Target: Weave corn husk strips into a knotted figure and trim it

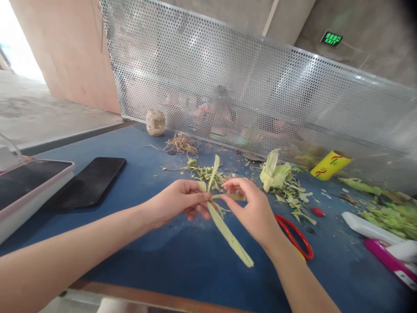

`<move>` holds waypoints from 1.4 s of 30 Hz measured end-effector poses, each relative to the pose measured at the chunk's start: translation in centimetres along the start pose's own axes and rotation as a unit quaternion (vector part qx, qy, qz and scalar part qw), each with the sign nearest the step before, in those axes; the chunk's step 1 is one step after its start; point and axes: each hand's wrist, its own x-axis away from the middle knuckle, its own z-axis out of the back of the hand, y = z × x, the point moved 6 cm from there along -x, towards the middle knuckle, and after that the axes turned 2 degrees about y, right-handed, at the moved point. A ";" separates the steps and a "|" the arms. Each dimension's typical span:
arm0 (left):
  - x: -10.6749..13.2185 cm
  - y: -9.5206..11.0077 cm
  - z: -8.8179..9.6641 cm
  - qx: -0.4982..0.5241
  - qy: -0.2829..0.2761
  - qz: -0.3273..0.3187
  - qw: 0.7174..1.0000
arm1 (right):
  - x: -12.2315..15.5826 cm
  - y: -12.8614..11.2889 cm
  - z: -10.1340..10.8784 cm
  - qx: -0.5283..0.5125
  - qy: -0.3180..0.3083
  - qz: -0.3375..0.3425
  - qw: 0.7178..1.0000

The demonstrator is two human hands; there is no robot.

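My left hand pinches a long pale green husk strip where it crosses a second, shorter strip. My right hand pinches that crossing strip from the right side. One end of the long strip points up toward the back, the other hangs down to the front right over the blue table. Both hands hover just above the tabletop, fingertips nearly touching.
A black phone and a pink-rimmed tray lie left. Red-handled scissors, a corn husk pile, husk scraps, a yellow roll, twine ball and loose fibre lie behind and right. A perforated metal screen backs the table.
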 end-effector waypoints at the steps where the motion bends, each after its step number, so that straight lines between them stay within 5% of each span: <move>1: 0.0 -0.1 0.0 0.031 0.005 0.007 0.999 | 0.1 -0.9 0.2 0.061 0.019 0.061 0.996; 4: 0.1 -0.2 0.3 0.091 0.029 0.008 0.995 | 1.0 -3.0 -0.2 0.192 0.008 0.215 0.958; 7: 0.1 -0.1 0.4 0.084 0.035 0.000 0.996 | 1.7 -3.8 -0.7 0.218 -0.027 0.273 0.937; 15: -0.1 0.1 1.2 0.020 0.080 -0.026 0.996 | 2.3 -4.4 -0.9 0.185 -0.071 0.282 0.939; 19: 0.1 0.0 0.9 0.051 0.069 0.000 0.996 | 2.3 -4.6 -1.1 0.221 -0.028 0.296 0.929; 29: 0.1 -0.3 1.0 0.110 0.060 0.047 0.991 | 2.4 -4.6 -1.7 0.291 -0.059 0.325 0.898; 37: 0.2 0.5 1.2 -0.029 0.133 -0.026 0.990 | 1.7 -4.7 -1.2 0.037 -0.051 0.239 0.969; 42: 0.4 0.7 1.1 -0.093 0.137 -0.050 0.985 | 0.2 -1.9 0.3 -0.095 0.036 0.080 0.992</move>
